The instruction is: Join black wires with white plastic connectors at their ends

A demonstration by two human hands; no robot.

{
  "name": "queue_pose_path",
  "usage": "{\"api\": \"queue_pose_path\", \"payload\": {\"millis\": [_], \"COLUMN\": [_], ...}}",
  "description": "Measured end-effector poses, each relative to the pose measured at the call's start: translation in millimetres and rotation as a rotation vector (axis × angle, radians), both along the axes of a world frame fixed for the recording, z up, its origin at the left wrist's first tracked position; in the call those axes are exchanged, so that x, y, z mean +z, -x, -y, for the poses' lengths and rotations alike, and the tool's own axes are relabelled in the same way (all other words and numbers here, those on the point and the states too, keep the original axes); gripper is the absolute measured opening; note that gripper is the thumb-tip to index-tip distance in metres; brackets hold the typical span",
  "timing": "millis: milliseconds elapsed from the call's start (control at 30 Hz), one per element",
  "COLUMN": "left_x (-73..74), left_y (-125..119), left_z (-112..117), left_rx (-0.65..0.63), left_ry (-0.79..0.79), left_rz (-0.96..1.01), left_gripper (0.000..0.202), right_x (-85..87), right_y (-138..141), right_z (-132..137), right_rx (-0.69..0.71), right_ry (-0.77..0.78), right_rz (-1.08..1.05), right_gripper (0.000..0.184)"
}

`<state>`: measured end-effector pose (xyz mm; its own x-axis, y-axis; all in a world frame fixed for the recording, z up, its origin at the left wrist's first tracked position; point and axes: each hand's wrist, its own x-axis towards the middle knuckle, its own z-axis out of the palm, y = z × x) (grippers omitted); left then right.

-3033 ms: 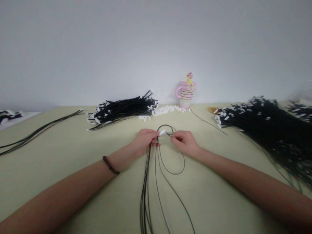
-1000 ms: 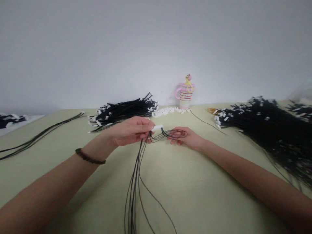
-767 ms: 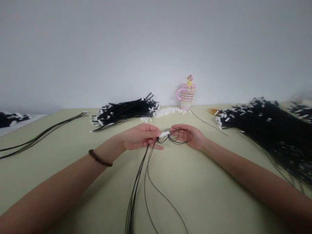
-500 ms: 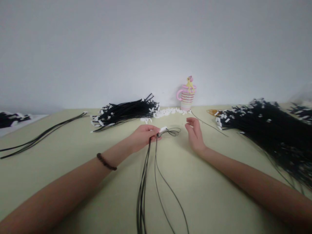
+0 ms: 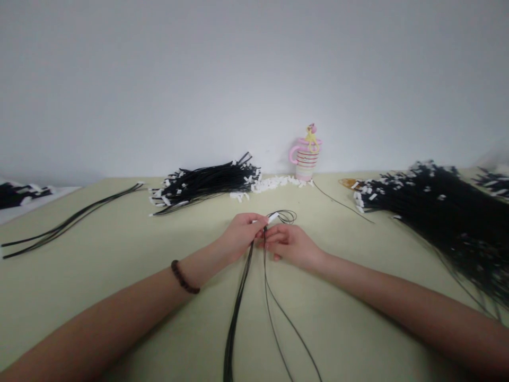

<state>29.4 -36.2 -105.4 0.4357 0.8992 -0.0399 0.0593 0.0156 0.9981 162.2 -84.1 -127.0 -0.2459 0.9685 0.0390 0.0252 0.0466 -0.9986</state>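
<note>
My left hand [image 5: 244, 233] is closed, thumb and fingers pinching a bundle of thin black cords [image 5: 239, 307]. A small white tag [image 5: 273, 217] sticks out past its fingertips, and looped cord ends [image 5: 288, 215] spread beyond it. From the right, my right hand [image 5: 292, 245] meets the left, its fingers curled at the cords just below the left thumb. Two thin strands [image 5: 267, 281] hang between the hands toward the front of the table. What exactly lies between the right fingertips is partly hidden.
A pile of black cords with white tags [image 5: 207, 180] lies behind on the left, a larger pile [image 5: 445, 212] on the right. Loose white pieces [image 5: 274, 183] and a striped pink mug [image 5: 306, 159] stand near the wall. Several cords [image 5: 75, 217] lie at left.
My right hand has come in from the right and its fingers have closed in on the cords. My left hand has shifted slightly right and nearer, still gripping the bundle.
</note>
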Motion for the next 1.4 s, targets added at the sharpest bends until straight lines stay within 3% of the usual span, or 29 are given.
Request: {"api": "queue_pose_path", "payload": {"millis": [167, 300, 367, 500, 633, 733, 867, 1133, 1267, 1400], "left_x": [-2.4, -6.7, -8.0, -7.8, -7.2, -7.9, -8.6, -6.5, -7.7, -9.5], "left_y": [1.9, 9.3, 12.7, 15.7, 15.7, 15.5, 15.6, 15.7, 16.2, 16.4], "left_z": [-7.2, -21.3, -26.1, -29.9, -30.8, -31.8, -32.5, -31.6, -32.5, -34.3], "left_rx": [0.008, 0.044, 0.055, 0.077, 0.066, 0.066, 0.037, 0.000, 0.012, 0.017], "left_ry": [-0.025, 0.052, 0.128, 0.243, 0.263, 0.261, 0.256, 0.268, 0.262, 0.263], "left_rz": [0.025, 0.077, 0.132, 0.187, 0.201, 0.192, 0.182, 0.176, 0.167, 0.172], "left_gripper": [0.023, 0.018, 0.018, 0.019, 0.016, 0.016, 0.016, 0.015, 0.014, 0.014], "right_x": [12.8, 41.6, 59.3, 91.9, 114.3, 120.4, 105.4, 25.2, 2.7, -2.4], "right_y": [-5.3, -22.0, -35.1, -63.5, -84.4, -92.8, -88.1, -40.4, -31.1, -28.9], "right_z": [-1.0, -1.9, -3.6, -6.3, -6.2, -7.6, -14.7, -20.9, -16.6, -12.5], "right_rx": [-0.093, 0.032, 0.014, -0.174, -0.368, -0.414, -0.399, -0.130, -0.192, -0.286], "right_ry": [0.009, 0.105, 0.118, -0.047, -0.247, -0.323, -0.342, -0.221, -0.249, -0.344], "right_rz": [-0.046, -0.137, -0.244, -0.414, -0.265, -0.218, -0.225, 0.205, 0.409, 0.559], "right_gripper": [0.015, 0.008, 0.008, 0.017, 0.016, 0.015, 0.012, 0.026, 0.020, 0.018]}}
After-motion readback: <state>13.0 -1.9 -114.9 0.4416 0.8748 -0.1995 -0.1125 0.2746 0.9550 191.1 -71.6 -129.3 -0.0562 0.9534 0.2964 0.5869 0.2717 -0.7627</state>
